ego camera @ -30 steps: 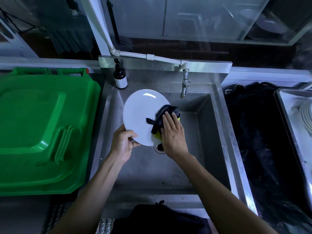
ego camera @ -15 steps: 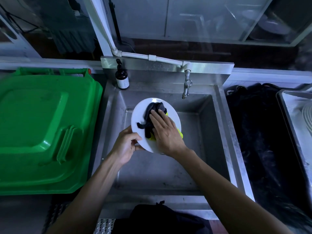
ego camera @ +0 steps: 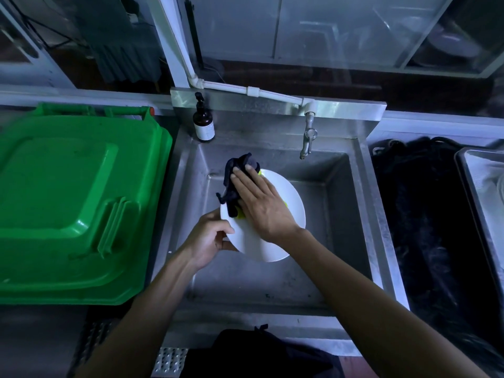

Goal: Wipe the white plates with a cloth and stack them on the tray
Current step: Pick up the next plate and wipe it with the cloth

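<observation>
Over the steel sink [ego camera: 349,214] I hold a white plate [ego camera: 289,211], tilted. My left hand [ego camera: 208,241] grips its lower left rim between fingers and thumb. My right hand [ego camera: 259,200] lies flat on the plate's face, its straight fingers pressing a dark cloth [ego camera: 234,184] with a yellow-green part against the upper left edge. The cloth hangs partly over the plate's rim. At the far right edge a metal tray [ego camera: 469,170] shows a sliver of stacked white plates [ego camera: 500,186].
A big green bin lid [ego camera: 73,203] fills the left side. A brown pump bottle [ego camera: 203,124] stands on the sink's back left corner, and a tap [ego camera: 308,137] juts over the basin. Dark fabric or a bag [ego camera: 425,214] lies between sink and tray.
My right hand has slid the cloth from the plate's right side across to its upper left edge. The plate has tipped flatter and shifted right in my left hand's grip.
</observation>
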Motion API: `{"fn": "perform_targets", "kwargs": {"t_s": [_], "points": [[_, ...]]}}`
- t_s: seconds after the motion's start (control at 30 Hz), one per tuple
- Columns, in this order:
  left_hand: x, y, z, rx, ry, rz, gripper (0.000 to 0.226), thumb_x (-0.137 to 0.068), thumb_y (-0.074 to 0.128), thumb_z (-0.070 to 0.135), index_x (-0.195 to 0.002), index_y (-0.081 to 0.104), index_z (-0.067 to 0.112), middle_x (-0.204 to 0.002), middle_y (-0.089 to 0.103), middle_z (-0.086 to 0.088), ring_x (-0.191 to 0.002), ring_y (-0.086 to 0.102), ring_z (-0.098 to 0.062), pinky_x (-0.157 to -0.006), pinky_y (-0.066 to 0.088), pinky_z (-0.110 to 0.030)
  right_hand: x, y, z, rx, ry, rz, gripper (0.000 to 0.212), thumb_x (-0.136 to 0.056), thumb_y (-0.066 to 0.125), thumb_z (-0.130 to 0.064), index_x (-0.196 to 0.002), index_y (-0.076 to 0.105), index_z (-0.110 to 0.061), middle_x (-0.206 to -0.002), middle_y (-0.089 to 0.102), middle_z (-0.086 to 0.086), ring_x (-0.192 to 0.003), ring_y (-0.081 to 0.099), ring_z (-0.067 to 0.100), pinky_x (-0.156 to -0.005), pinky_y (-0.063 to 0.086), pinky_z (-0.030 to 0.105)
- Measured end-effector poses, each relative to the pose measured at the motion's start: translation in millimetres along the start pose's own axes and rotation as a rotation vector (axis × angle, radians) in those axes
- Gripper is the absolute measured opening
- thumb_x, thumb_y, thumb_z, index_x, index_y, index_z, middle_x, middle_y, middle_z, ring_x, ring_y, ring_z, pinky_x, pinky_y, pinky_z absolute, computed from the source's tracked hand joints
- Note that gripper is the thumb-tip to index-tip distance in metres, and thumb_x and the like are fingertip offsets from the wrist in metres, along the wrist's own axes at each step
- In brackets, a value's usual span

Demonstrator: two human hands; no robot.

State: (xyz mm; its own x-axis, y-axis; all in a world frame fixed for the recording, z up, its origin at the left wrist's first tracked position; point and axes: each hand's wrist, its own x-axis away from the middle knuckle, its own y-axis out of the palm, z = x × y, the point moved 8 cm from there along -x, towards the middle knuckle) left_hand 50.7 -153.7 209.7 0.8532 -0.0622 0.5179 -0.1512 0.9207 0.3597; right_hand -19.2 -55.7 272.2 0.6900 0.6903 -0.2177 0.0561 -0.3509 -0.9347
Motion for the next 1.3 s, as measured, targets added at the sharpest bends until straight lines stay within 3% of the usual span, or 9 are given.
{"fn": "perform_targets", "kwargs": {"t_s": [0.2,0.33,0.57,0.87,1.07,1.17,1.23,1.3], "points": [[-0.5,0.1,-2.4,-0.016,0.06,0.157,0.04,-0.058,0.057,0.001,-0.091,0.077,0.012,-0.089,0.071,-0.017,-0.078,0.067,-0.032,-0.061,0.057,-0.043,3.2,9.9,39.4,-0.08,0.282,0.011,0.053,-0.108,0.035,-0.023,-0.157,0.023,-0.008,-0.166,0.018,0.004,-0.155,0.007,0.025,-0.122,0.017,0.044],[-1.7,2.3,-4.4,-0.025,0.102,0.195,0.034,-0.058,0.058,0.002,-0.084,0.077,0.014,-0.08,0.069,-0.01,-0.067,0.066,-0.021,-0.06,0.057,-0.042,15.1,11.1,53.5,-0.123,0.389,0.074,0.052,-0.106,0.038,-0.02,-0.155,0.028,-0.004,-0.165,0.021,0.008,-0.154,0.011,0.028,-0.124,0.015,0.042],[-8.8,1.4,-1.8,-0.013,0.163,0.262,0.046,-0.059,0.06,-0.002,-0.095,0.078,0.021,-0.098,0.076,-0.013,-0.081,0.073,-0.03,-0.067,0.06,-0.051,45.2,29.0,50.5,-0.311,0.549,0.097,0.053,-0.106,0.039,-0.015,-0.155,0.026,-0.003,-0.164,0.022,0.009,-0.155,0.007,0.026,-0.124,0.011,0.043],[-11.2,-3.5,8.7,0.083,0.176,0.272,0.057,-0.057,0.056,-0.005,-0.109,0.073,0.01,-0.102,0.07,-0.021,-0.086,0.065,-0.035,-0.069,0.057,-0.046,60.4,32.6,-1.2,-0.337,0.447,0.104,0.052,-0.105,0.038,-0.016,-0.155,0.029,-0.005,-0.164,0.022,0.006,-0.154,0.008,0.028,-0.124,0.015,0.044],[-8.3,-5.8,8.2,0.119,0.175,0.308,0.059,-0.056,0.054,-0.006,-0.112,0.068,0.002,-0.11,0.068,-0.029,-0.093,0.063,-0.041,-0.076,0.058,-0.053,66.4,37.6,21.7,-0.292,0.621,0.091,0.055,-0.108,0.036,-0.025,-0.158,0.02,-0.009,-0.167,0.008,0.005,-0.155,-0.004,0.024,-0.125,0.005,0.04],[-8.7,-7.0,10.3,0.11,0.186,0.305,0.054,-0.057,0.055,-0.005,-0.107,0.07,0.006,-0.109,0.07,-0.021,-0.097,0.066,-0.038,-0.073,0.058,-0.051,66.7,34.3,39.2,-0.341,0.732,0.113,0.058,-0.108,0.036,-0.026,-0.159,0.014,-0.009,-0.168,-0.002,0.006,-0.154,-0.008,0.025,-0.125,0.0,0.034],[-9.5,-7.6,11.7,0.099,0.195,0.286,0.047,-0.058,0.055,-0.004,-0.099,0.073,0.011,-0.103,0.071,-0.015,-0.095,0.066,-0.035,-0.072,0.058,-0.049,66.9,31.5,51.7,-0.45,0.817,0.141,0.061,-0.107,0.04,-0.023,-0.159,0.012,-0.008,-0.168,-0.002,0.006,-0.154,-0.006,0.024,-0.124,-0.001,0.03],[-10.1,-8.9,13.2,0.088,0.199,0.259,0.042,-0.06,0.056,-0.004,-0.097,0.072,0.009,-0.099,0.071,-0.014,-0.095,0.065,-0.035,-0.072,0.058,-0.05,66.3,24.6,58.7,-0.61,0.866,0.191,0.062,-0.105,0.046,-0.02,-0.159,0.017,-0.011,-0.168,0.009,0.005,-0.153,0.005,0.021,-0.124,0.007,0.032]]}}
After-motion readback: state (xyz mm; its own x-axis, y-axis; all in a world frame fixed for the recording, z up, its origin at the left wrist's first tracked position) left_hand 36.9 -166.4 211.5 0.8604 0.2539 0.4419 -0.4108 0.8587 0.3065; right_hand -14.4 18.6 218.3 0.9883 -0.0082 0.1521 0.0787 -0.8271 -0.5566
